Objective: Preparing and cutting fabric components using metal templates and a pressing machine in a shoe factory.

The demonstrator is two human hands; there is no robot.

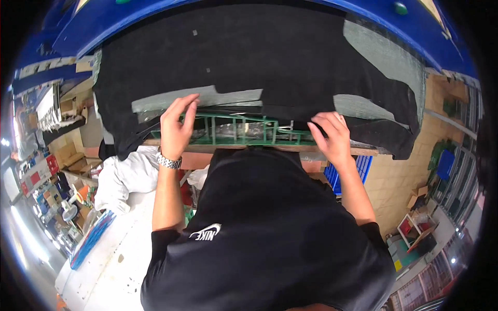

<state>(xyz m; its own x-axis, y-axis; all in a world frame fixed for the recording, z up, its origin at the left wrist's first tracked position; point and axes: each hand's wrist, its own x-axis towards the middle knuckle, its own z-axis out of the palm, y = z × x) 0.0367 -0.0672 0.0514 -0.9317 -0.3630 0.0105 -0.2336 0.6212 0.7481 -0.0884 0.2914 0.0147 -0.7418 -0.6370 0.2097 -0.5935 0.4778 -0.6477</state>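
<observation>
A wide black sheet [270, 57] of leather-like material lies across the work surface in front of me, with ragged cut-out gaps along its near side. A green metal frame with crossbars [236, 129], shaped like a cutting die, lies along the near edge between my hands. My left hand [178, 127], with a metal watch at the wrist, is over the frame's left end, thumb apart from the straight fingers. By the frame's right end is my right hand [333, 135], its fingers loosely bent and thumb apart. I see nothing held in either hand.
A blue machine beam [129, 28] spans the far side. At the left are a crumpled white cloth [122, 179], a white table [124, 254] and a bundle of blue strips [92, 241]. A blue crate [358, 173] stands below the right side of the work surface.
</observation>
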